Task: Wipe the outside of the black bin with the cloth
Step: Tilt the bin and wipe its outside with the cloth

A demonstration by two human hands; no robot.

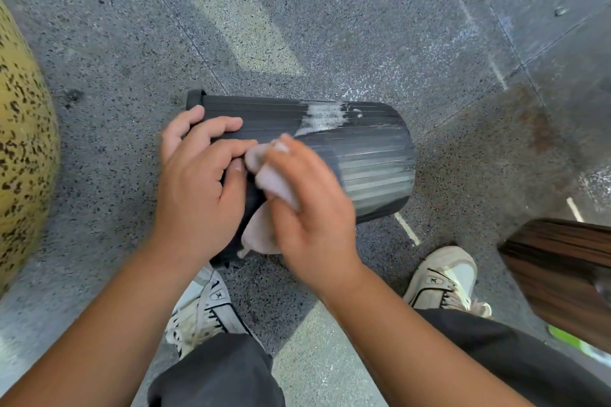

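A black ribbed bin (pixel 363 145) lies on its side on the speckled floor, its rim to the left and its base to the right. A patch of white foam (pixel 322 119) sits on its upper side. My left hand (pixel 198 182) grips the bin near the rim, fingers curled over the ribs. My right hand (pixel 307 205) presses a pale pinkish cloth (pixel 264 172) against the bin's side; a fold of the cloth hangs down below the hand. Both hands hide the near part of the bin.
My two white sneakers (pixel 205 307) (pixel 443 277) stand on the grey terrazzo floor (pixel 363 26) just below the bin. A yellow speckled rounded object (pixel 23 149) fills the left edge. A dark wooden piece (pixel 562 274) juts in at the right.
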